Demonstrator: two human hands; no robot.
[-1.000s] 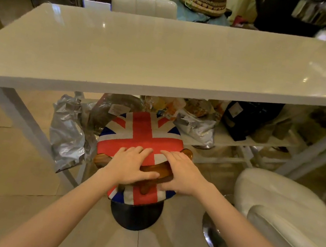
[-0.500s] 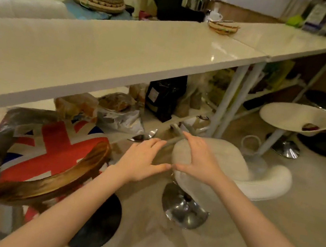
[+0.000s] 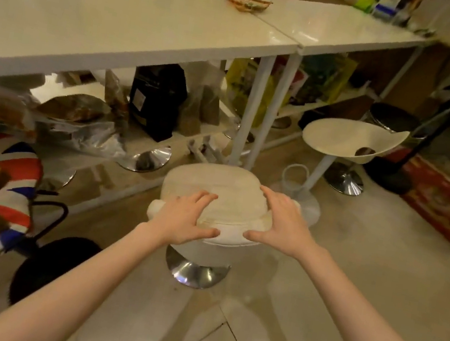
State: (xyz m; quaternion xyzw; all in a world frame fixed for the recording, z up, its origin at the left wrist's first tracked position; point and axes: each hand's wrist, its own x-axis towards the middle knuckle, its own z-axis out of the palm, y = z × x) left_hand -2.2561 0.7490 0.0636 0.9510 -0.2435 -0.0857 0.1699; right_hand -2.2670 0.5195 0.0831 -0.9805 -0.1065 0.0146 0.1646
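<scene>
1. The left hand [image 3: 184, 217] lies on the white stool [image 3: 229, 189] with its fingers spread, clasping nothing.
2. The right hand [image 3: 283, 224] rests the same way, just beside it.
3. The flag stool [image 3: 19, 165] stands at the left.
4. The white stool stands near the table [image 3: 124, 19].

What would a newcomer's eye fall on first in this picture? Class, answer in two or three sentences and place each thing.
First come the left hand and right hand, fingers spread, resting on the white padded stool at the centre. Next is the flag-patterned stool in red, white and blue at the far left edge. Behind both runs the long white counter, with a small woven basket on top.
</scene>
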